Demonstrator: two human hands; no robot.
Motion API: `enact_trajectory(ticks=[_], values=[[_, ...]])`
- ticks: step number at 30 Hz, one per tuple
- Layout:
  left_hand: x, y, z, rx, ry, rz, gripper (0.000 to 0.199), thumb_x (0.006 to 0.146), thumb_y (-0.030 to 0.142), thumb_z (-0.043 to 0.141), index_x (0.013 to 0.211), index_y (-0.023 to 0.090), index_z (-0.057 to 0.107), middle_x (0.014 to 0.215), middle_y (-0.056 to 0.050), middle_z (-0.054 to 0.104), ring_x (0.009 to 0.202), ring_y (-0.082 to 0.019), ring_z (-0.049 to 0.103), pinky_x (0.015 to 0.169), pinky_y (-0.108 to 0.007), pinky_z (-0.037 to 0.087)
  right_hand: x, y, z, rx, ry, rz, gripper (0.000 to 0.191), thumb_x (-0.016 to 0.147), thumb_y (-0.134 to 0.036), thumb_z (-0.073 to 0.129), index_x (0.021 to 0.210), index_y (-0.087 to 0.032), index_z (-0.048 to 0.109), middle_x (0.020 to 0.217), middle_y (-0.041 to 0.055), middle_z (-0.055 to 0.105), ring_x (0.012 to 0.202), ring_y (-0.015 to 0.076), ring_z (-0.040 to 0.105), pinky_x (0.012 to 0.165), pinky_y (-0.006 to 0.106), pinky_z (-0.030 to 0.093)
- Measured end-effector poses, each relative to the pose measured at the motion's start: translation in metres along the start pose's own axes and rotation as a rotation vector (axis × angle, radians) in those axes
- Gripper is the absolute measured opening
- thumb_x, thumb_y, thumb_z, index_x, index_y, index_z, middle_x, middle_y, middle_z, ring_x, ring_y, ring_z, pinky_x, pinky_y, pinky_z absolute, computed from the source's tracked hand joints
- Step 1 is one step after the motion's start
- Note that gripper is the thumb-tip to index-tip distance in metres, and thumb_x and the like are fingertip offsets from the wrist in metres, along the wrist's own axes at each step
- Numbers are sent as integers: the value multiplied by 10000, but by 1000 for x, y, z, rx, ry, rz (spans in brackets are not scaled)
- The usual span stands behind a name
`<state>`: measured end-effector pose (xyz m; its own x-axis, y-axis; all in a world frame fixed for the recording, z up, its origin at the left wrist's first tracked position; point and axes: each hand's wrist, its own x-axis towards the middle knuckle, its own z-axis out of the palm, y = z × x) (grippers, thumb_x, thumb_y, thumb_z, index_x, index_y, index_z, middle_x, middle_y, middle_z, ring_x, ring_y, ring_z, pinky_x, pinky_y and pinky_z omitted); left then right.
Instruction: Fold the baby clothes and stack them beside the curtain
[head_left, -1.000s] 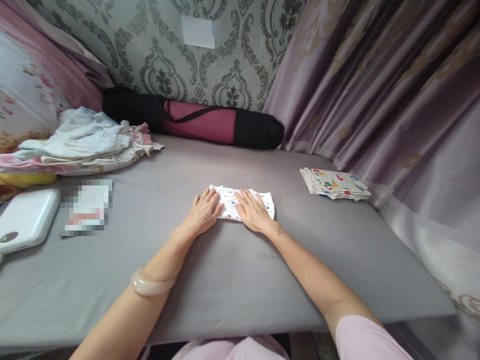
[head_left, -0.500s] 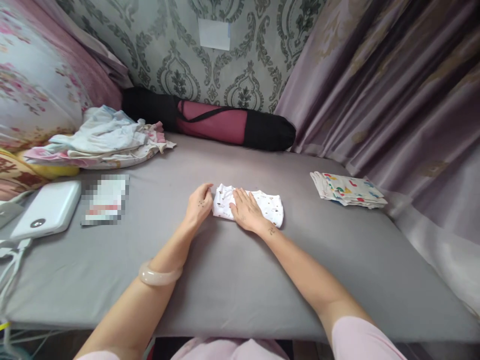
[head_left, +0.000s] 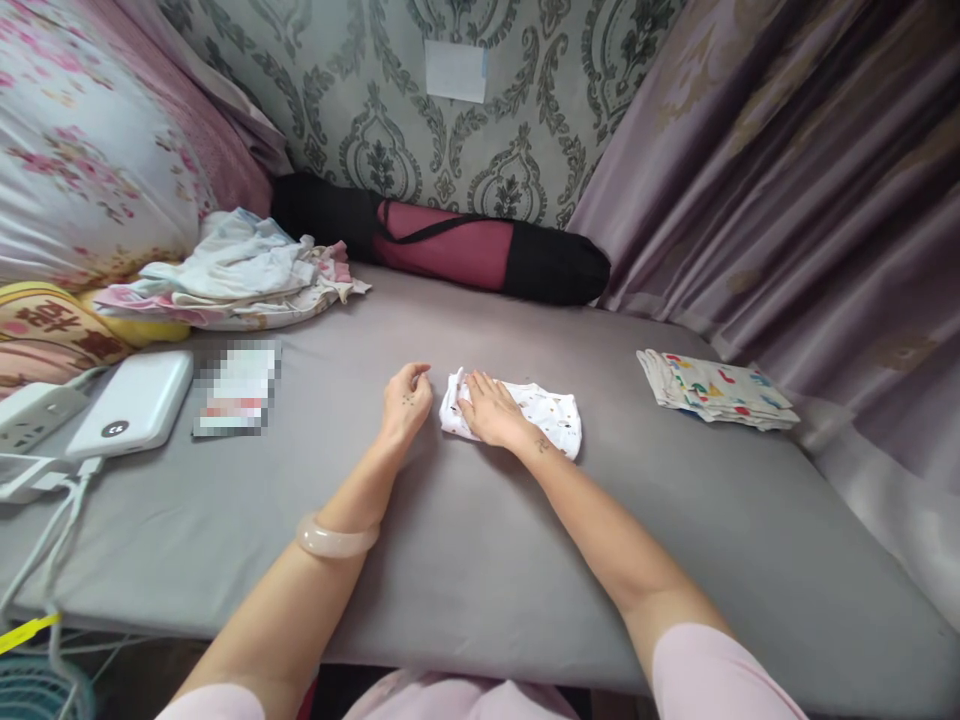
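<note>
A small white garment [head_left: 551, 408] printed with little dark and coloured motifs lies folded into a flat strip on the grey sheet. My right hand [head_left: 491, 408] presses flat on its left half, fingers stretched out, covering part of the cloth. Just left of the garment's end, my left hand [head_left: 407, 405] hovers or rests by the sheet with its fingers loosely curled and a small gap at the thumb; it holds nothing and does not touch the cloth. The garment's left end stands up slightly in a crumpled fold.
Folded cloths with a colourful print [head_left: 720, 388] are stacked at the right. Loose clothes [head_left: 247, 265] lie heaped at the back left. Near them are a white power bank [head_left: 135, 400], a blurred packet [head_left: 238, 388] and a power strip [head_left: 34, 415]. A black-and-maroon bag [head_left: 446, 245] lies along the wall.
My left hand has come away from the garment's left end, leaving a gap. My right hand has slid slightly toward that end. The whole view has shifted a little.
</note>
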<state>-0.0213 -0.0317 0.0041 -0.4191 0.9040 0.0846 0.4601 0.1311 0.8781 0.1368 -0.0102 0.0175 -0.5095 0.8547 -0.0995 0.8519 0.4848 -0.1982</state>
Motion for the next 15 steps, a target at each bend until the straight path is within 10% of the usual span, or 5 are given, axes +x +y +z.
enact_trajectory(ticks=[15], values=[[-3,-3,8,34,-24,111,368,874,276,423,1120,157,670,1054,-100,721,944,-223,655,924,-376,490,13,-30,15,101,11,-45,652,1004,-394,209,1521,3,235,1606,183,172,1494,258,113,1207,424,88]])
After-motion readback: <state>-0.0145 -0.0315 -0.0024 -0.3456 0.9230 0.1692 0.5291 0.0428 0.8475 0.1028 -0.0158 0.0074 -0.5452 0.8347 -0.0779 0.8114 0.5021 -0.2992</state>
